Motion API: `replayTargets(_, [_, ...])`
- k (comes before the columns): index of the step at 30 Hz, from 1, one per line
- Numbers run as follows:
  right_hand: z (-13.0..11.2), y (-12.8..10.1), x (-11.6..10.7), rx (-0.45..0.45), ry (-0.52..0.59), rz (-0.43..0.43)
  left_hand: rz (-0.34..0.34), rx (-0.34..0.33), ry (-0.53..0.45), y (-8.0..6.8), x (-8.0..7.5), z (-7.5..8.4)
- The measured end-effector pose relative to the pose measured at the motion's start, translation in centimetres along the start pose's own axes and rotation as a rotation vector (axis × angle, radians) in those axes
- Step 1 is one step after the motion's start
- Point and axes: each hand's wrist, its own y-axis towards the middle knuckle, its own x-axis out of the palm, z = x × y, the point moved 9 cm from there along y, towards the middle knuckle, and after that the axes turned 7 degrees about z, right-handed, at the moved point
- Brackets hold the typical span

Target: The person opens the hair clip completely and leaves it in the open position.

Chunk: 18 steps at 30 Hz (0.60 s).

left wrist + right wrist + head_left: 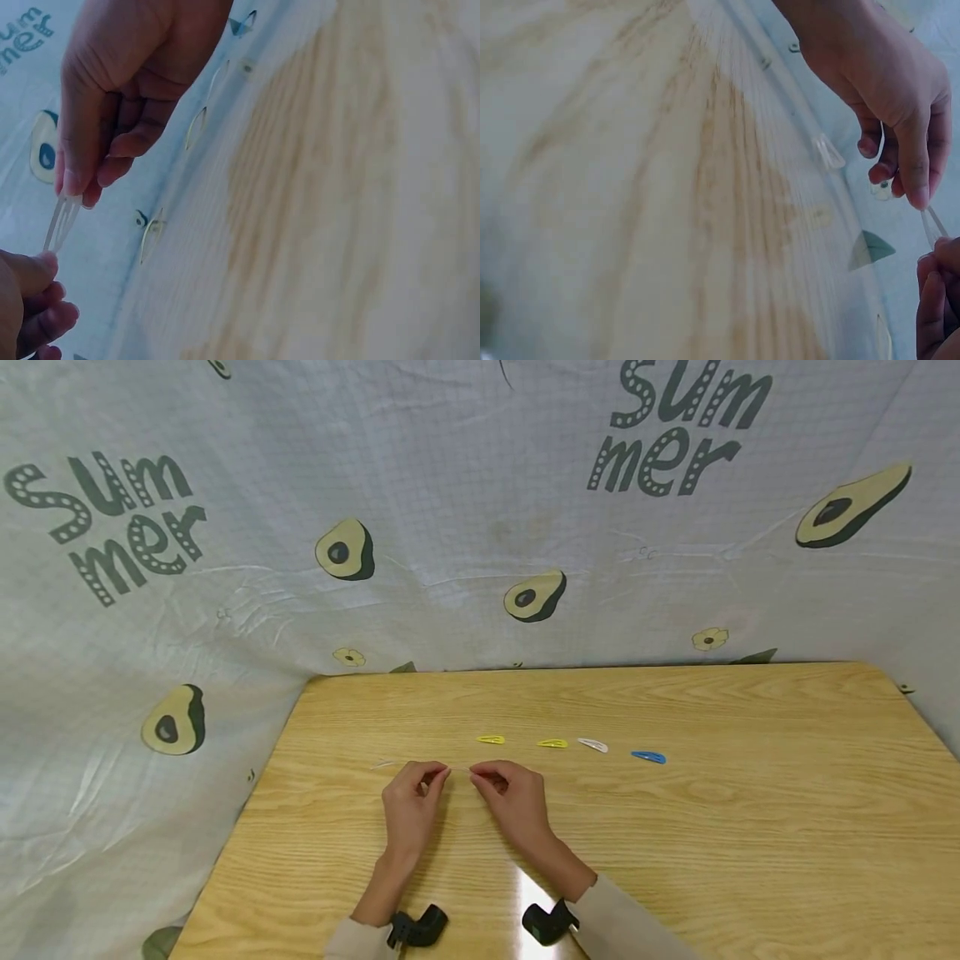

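Note:
Both hands pinch a white snap hair clip between them, one end each, just above the wooden table. My left hand holds one end between thumb and fingertips. At the other end, the thumb and index finger of my right hand grip the clip. Beyond the hands lie two yellow hair clips, one to the left and one to the right. Beside them are a white hair clip and a blue hair clip. Another white clip lies left of the left hand.
The wooden table stretches farther to the right of the hands. A pale cloth printed with avocados and lettering hangs behind the table and along its left side. Black wrist cameras sit on both sleeves.

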Motion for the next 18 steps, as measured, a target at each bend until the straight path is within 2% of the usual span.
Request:
replayTargets(4, [0.3, 0.3, 0.9, -0.005, -0.008, -0.001, 0.023, -0.036, 0.016, -0.1, -0.3, -1.0])
replayTargets(9, [1.0, 0.8, 1.9, 0.032, -0.009, -0.005, 0.029, -0.03, 0.055, 0.0, -0.3, -1.6])
replayTargets(14, [1.6, 1.2, 2.8, 0.069, 0.002, -0.003, -0.008, -0.001, 0.192, 0.3, -0.1, -1.8])
replayTargets(18, [2.0, 1.3, 3.4, 0.099, 0.009, 0.001, -0.028, 0.055, 0.286, 0.5, 0.0, -2.2])
